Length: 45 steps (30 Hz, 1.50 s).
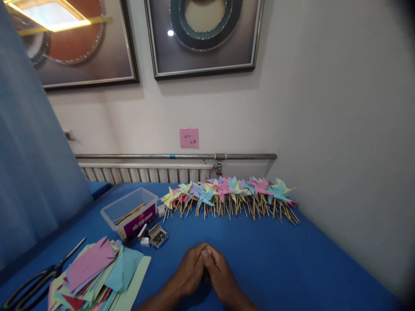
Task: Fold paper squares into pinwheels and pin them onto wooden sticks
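We see left hand [191,270] and right hand [220,272] clasped together, near middle. Left: tub [146,221] holding sticks [130,214], open box [163,242] holding metal bits [160,238], paper [125,268] nearer. Pinwheels [223,189] far.

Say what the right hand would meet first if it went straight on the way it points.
The right hand would first meet the left hand, as the two look clasped together. Past that, the line seems to cross blue tabletop toward the pinwheels, though depth is unclear.
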Motion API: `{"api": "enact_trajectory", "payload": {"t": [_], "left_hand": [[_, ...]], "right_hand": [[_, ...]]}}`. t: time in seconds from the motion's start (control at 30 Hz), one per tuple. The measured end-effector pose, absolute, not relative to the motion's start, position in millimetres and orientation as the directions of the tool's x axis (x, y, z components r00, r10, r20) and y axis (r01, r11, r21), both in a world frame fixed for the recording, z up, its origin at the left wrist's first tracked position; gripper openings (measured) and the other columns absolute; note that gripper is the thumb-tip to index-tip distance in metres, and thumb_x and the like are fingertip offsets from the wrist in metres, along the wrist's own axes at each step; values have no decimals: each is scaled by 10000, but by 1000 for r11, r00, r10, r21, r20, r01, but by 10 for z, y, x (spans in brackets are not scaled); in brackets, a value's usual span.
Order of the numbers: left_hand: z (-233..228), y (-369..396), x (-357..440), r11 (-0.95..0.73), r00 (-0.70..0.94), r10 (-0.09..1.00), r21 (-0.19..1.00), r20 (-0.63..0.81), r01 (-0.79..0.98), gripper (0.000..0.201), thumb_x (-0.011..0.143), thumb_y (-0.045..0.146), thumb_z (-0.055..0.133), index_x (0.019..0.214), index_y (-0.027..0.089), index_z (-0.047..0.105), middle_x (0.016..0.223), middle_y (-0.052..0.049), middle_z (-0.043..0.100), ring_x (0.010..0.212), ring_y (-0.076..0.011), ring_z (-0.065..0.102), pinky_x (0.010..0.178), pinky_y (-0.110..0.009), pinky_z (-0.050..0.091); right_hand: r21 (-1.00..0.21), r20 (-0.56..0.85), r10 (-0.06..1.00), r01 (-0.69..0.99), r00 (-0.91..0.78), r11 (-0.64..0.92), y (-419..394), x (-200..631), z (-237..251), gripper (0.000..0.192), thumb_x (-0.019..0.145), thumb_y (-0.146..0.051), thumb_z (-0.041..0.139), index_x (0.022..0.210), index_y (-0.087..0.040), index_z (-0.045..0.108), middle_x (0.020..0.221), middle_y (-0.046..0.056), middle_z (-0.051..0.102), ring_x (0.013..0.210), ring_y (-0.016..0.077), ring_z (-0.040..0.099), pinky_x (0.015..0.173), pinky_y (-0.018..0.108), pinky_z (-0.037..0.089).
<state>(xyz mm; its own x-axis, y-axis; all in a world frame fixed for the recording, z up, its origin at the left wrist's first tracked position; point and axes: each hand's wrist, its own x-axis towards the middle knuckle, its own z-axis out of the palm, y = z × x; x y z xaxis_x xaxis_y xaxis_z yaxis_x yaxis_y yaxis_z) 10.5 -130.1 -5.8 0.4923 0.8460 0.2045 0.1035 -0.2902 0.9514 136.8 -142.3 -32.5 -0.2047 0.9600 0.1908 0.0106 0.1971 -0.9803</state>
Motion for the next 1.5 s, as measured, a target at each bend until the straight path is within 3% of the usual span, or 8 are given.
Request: {"api": "enact_trajectory", "payload": {"t": [1.5], "left_hand": [[-75,-1283,103,-287,497,845,952,198,109,503,1003,592,337,885,175,592,682,-4,601,583,-134,555,562,-240,418]], "right_hand": [[-978,205,958,8,-200,211,-1422,1366,-342,478,967,-653,427,832,-210,541,686,-39,481,611,123,441,565,237,384]]}}
